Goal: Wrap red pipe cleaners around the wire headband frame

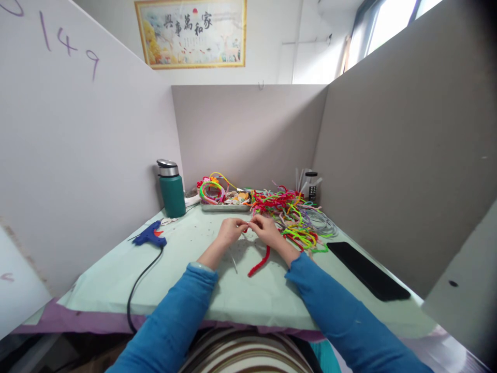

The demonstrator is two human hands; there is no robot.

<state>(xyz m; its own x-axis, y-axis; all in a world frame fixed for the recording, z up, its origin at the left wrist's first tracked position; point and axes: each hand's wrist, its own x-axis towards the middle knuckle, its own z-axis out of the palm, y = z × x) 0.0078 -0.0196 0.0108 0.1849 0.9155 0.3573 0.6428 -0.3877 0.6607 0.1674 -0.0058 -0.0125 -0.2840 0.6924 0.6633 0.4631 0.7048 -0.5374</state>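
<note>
Above the middle of the table, my left hand and my right hand meet fingertip to fingertip, both closed in a pinch. A small bit of red pipe cleaner shows at the fingertips; the rest of it is hidden by the fingers. Below my right hand, a red fuzzy pipe cleaner curves down over the table; whether it joins the pinched bit I cannot tell. A thin white stick or wire is under my left hand.
A tangled heap of coloured pipe cleaners lies behind my right hand, beside a metal tray of small pieces. On the left are a green bottle and a corded blue glue gun. A black phone-like slab lies right. Grey partitions enclose the table.
</note>
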